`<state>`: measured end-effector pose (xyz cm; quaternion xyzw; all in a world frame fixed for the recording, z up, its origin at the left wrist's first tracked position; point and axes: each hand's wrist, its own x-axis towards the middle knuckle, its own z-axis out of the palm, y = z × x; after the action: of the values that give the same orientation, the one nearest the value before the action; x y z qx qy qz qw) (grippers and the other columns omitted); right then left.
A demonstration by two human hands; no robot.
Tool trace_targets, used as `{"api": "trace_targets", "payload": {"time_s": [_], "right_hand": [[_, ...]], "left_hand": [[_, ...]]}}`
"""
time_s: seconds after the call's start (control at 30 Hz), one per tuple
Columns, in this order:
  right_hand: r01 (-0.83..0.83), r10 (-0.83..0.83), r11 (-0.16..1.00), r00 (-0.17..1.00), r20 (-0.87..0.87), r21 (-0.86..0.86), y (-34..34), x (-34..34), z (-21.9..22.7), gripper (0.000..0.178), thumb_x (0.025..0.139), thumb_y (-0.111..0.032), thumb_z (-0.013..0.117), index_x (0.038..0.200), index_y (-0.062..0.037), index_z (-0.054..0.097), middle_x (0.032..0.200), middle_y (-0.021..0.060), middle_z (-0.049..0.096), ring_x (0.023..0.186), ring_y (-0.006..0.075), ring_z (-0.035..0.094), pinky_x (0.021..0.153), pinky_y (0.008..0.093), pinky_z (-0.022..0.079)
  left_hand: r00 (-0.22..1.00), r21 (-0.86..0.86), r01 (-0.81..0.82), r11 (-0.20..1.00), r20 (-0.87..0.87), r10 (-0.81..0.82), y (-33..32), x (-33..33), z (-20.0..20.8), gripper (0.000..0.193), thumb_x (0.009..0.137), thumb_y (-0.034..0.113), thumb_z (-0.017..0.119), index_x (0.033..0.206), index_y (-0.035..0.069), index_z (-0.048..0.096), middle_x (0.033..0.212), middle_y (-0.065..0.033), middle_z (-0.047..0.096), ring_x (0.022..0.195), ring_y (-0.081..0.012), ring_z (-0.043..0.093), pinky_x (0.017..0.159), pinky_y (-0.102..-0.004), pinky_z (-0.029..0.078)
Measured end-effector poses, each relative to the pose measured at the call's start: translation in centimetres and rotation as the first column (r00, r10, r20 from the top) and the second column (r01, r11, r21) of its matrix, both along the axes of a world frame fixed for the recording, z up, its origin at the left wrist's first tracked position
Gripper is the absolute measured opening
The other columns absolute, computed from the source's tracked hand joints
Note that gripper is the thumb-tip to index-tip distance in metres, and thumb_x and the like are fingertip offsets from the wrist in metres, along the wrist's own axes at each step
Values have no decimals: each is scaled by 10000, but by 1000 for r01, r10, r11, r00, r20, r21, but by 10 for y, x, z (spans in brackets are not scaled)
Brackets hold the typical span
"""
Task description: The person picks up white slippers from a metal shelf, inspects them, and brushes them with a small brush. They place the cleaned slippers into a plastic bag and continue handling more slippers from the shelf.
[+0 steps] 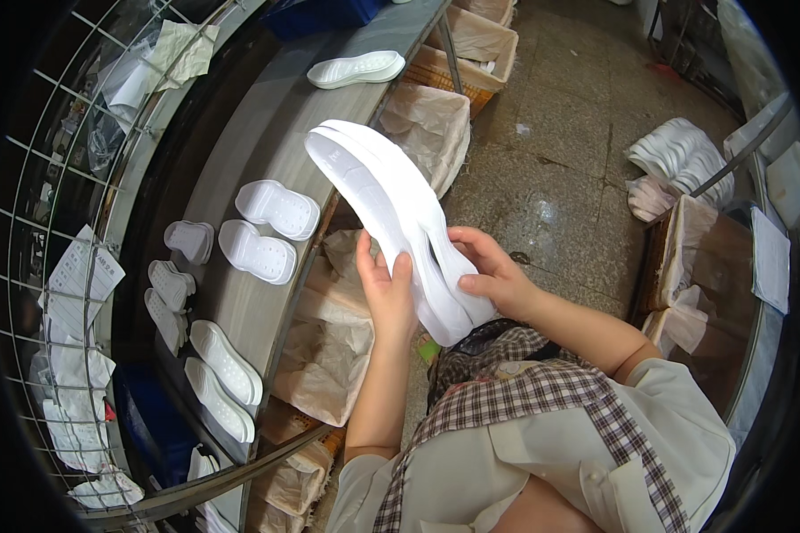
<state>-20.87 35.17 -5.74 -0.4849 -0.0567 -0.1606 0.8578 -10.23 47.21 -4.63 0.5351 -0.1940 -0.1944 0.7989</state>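
Observation:
A pair of white shoe soles (400, 195), pressed together one against the other, is held in front of my body. My left hand (389, 286) grips their left edge near the heel end, thumb along the side. On the opposite edge my right hand (492, 271) has its thumb and fingers closed around the soles. Their toe ends point away from me and to the left, over the edge of a grey work surface (284, 133). A slim gap shows between the two soles near my right hand.
On the grey surface lie more white soles in pairs, some mid-surface (271, 251), some nearer (213, 400), one pair farther off (356, 69). Lined crates (427, 124) stand beneath its edge. A wire grid (71, 266) runs along the left. Stacked soles (684, 160) sit right.

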Motion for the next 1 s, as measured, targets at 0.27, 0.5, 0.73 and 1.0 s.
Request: {"api": "trace_targets", "payload": {"time_s": [0.27,0.5,0.73,1.0], "right_hand": [[34,-33,999,999,33,-33,6,2,0,709,814,-181,653,1387,-9,274,1354,140,379,1273,223,348,1065,367,269],[-48,51,896,999,6,441,-11,-1,24,725,803,-353,603,1369,-2,317,1261,159,494,1099,237,551,906,360,495],[-100,92,690,994,51,717,-25,-5,17,562,911,-401,371,1324,-26,433,1211,172,571,1025,287,620,865,420,533],[12,-6,932,1000,-18,361,-2,7,16,655,881,-268,522,1427,-55,230,1320,169,445,1156,255,523,926,385,479]], "left_hand": [[996,-34,-57,998,63,59,-3,3,-13,571,918,149,547,1380,50,228,1258,-141,486,1079,-216,537,881,-338,475],[814,-698,225,680,-249,-525,9,10,-1,434,926,290,501,1289,65,430,1085,-105,520,759,-156,497,581,-252,481],[642,-854,157,496,-293,-709,21,16,16,629,865,461,536,1338,70,400,1006,-104,486,715,-151,431,492,-246,422],[793,-607,135,783,-407,-453,21,7,3,601,905,425,507,1353,46,377,1187,-128,492,965,-204,527,709,-307,506]]}}
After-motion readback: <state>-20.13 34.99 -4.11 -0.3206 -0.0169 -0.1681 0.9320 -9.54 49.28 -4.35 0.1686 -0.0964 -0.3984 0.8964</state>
